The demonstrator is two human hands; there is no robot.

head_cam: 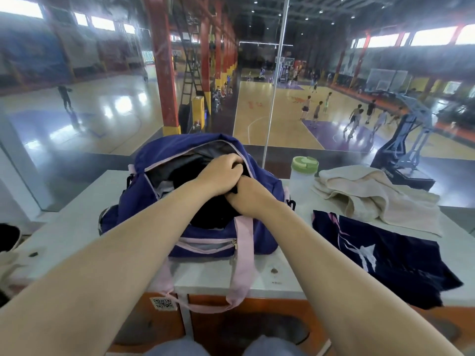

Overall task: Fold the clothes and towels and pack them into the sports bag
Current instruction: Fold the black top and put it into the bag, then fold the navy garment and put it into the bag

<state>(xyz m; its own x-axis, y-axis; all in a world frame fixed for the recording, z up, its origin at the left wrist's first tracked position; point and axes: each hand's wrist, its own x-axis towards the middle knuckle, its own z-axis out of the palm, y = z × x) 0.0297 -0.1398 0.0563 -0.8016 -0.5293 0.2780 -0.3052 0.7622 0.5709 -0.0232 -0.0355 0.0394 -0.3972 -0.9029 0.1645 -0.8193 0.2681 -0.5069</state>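
Note:
A purple sports bag point(144, 209) with pink trim and straps stands unzipped on the white counter point(64, 227). A black garment point(210, 214) fills its opening. My left hand point(221, 173) reaches over the garment with fingers curled into the cloth at the bag's far rim. My right hand point(246, 196) grips the same black cloth just below it. To the right lie a crumpled beige towel point(372, 196) and a dark navy garment point(380, 260) with pink and white marks, spread flat and hanging a little over the front edge.
A clear bottle with a green lid point(303, 176) stands between the bag and the towel. A glass wall rises right behind the counter, with basketball courts below. A dark object point(9, 235) sits at the far left edge. My knees show under the counter.

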